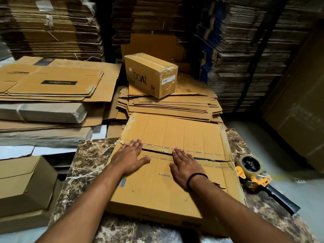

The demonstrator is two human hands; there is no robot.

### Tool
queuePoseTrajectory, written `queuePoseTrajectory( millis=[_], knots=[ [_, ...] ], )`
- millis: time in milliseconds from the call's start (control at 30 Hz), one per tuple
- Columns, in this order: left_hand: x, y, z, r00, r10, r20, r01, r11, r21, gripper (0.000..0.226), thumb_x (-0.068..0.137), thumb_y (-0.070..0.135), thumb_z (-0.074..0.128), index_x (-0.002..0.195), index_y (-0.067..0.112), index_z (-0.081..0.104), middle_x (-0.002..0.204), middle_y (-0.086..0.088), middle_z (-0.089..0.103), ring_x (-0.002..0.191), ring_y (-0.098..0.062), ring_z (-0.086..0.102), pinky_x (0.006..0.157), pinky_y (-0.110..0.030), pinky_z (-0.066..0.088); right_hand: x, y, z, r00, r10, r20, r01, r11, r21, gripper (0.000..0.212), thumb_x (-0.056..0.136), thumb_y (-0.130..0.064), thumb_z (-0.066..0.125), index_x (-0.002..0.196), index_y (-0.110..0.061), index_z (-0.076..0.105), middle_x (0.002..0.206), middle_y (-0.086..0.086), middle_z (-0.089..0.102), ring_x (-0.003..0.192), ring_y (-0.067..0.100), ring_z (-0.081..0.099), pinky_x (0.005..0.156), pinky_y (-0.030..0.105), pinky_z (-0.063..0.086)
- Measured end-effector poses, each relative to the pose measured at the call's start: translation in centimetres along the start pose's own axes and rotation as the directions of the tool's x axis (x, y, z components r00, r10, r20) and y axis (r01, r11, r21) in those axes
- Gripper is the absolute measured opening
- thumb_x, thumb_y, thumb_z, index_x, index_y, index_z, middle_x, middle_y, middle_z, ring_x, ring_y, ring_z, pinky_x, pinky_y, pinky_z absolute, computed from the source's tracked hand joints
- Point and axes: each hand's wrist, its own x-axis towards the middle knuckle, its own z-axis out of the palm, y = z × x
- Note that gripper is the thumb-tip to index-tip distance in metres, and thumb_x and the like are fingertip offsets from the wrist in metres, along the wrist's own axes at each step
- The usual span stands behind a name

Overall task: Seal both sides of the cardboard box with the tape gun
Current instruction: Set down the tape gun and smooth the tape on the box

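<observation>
Now, the box (157,195) lies flat across the middle of the marbled bench (87,165), its far side reaching out past the bench's far edge. Its two top flaps are folded down and meet in a dark seam that runs from the left side to the right, with dashed lines printed along both sides of it. Both hands are spread out, fingers straight, palms pressing down on the flaps and grasping nothing. The left hand (130,159) lies near the left end of the seam, its fingertips across the gap onto the far flap. The right hand (186,170) rests on the near flap at about the middle, its fingertips at the seam, with a dark band (196,178) round the wrist. The tape gun (254,174) lies by itself at the bench's right edge, just beside the box, roll towards the far end and black handle pointing to the near right corner. Beyond the far edge a small closed carton (150,74) sits on a pile of flat cardboard (168,106), and tall stacks (245,50) of folded cartons rise behind.
</observation>
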Motion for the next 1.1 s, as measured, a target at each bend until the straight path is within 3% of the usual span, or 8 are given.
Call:
queuePoseTrajectory(
  millis=[167,333,433,667,867,1000,1033,1100],
  knots=[
    [0.1,0.3,0.1,1.000,0.002,0.013,-0.002,1.000,0.003,0.088,0.081,0.076,0.009,0.147,0.019,-0.001,0.153,0.004,-0.011,0.142,-0.013,-0.006,0.114,-0.036,0.000,1.2,-3.4,-1.6,0.999,-0.040,-0.035,0.039,0.999,-0.027,0.063,0.099,-0.045,0.023,0.151,-0.015,0.007,0.160,0.002,0.003,0.147,0.017,0.000,0.117,0.034,-0.002],
    [-0.6,-0.4,0.5,0.983,0.057,-0.173,-0.051,0.998,0.041,0.065,0.095,0.055,0.014,0.148,0.021,-0.002,0.156,0.002,-0.010,0.143,-0.013,-0.010,0.115,-0.033,-0.006,2.5,-6.3,-0.2,0.992,-0.124,-0.024,0.124,0.992,-0.017,0.060,0.099,-0.043,0.014,0.151,-0.017,0.001,0.160,0.000,-0.004,0.147,0.014,-0.004,0.116,0.031,-0.005],
    [-0.8,-0.7,0.3,0.993,0.071,-0.093,-0.067,0.996,0.052,0.066,0.095,0.056,0.018,0.149,0.019,0.007,0.157,0.001,0.003,0.144,-0.014,0.000,0.115,-0.033,0.001,2.9,-6.0,0.4,0.994,-0.106,-0.013,0.105,0.994,-0.023,0.061,0.098,-0.044,0.011,0.151,-0.018,0.000,0.160,-0.001,-0.004,0.146,0.013,-0.005,0.116,0.032,-0.004],
    [-1.1,-2.8,0.1,0.999,0.021,-0.045,-0.015,0.992,0.127,0.079,0.087,0.067,0.009,0.148,0.018,0.000,0.156,0.002,-0.006,0.142,-0.010,-0.007,0.113,-0.034,-0.008,2.9,-5.8,0.6,0.996,-0.092,-0.017,0.092,0.996,-0.015,0.061,0.098,-0.046,0.011,0.151,-0.019,-0.002,0.160,-0.003,-0.005,0.146,0.012,-0.005,0.116,0.032,-0.004],
    [-1.1,-4.6,-1.2,0.996,-0.036,-0.084,0.015,0.972,-0.236,0.063,0.091,0.052,0.044,0.145,0.028,0.022,0.154,0.013,0.006,0.142,-0.009,0.008,0.109,-0.033,0.007,3.0,-6.0,0.6,0.996,-0.087,-0.016,0.087,0.996,-0.006,0.060,0.098,-0.046,0.012,0.151,-0.020,-0.001,0.159,-0.005,-0.007,0.146,0.010,-0.007,0.118,0.032,-0.004],
    [-1.6,-5.3,-0.8,0.955,-0.199,-0.220,0.014,0.771,-0.637,0.091,0.078,0.026,0.072,0.146,0.034,0.012,0.153,0.023,-0.008,0.143,-0.010,0.000,0.107,-0.038,0.015,3.1,-5.9,0.7,0.996,-0.083,-0.015,0.083,0.997,0.006,0.060,0.098,-0.047,0.012,0.151,-0.021,-0.002,0.159,-0.005,-0.007,0.146,0.009,-0.007,0.119,0.031,-0.003],
    [-1.5,-5.5,-0.7,0.954,-0.245,-0.170,0.039,0.668,-0.743,0.094,0.077,0.018,0.073,0.147,0.032,0.012,0.155,0.018,-0.003,0.142,-0.013,0.007,0.107,-0.036,0.022,3.1,-5.9,0.8,0.996,-0.086,-0.008,0.086,0.996,0.006,0.060,0.098,-0.047,0.012,0.151,-0.022,-0.002,0.159,-0.005,-0.007,0.145,0.009,-0.007,0.119,0.032,-0.003],
    [-1.4,-5.7,-1.0,0.967,-0.255,0.019,0.100,0.311,-0.945,0.088,0.075,-0.001,0.070,0.146,0.021,0.023,0.154,0.001,0.016,0.133,-0.016,0.030,0.093,-0.021,0.043,3.1,-5.9,0.9,0.996,-0.086,-0.001,0.086,0.996,0.007,0.059,0.098,-0.047,0.011,0.151,-0.022,-0.002,0.159,-0.006,-0.007,0.145,0.008,-0.007,0.119,0.032,-0.003]
  ],
)
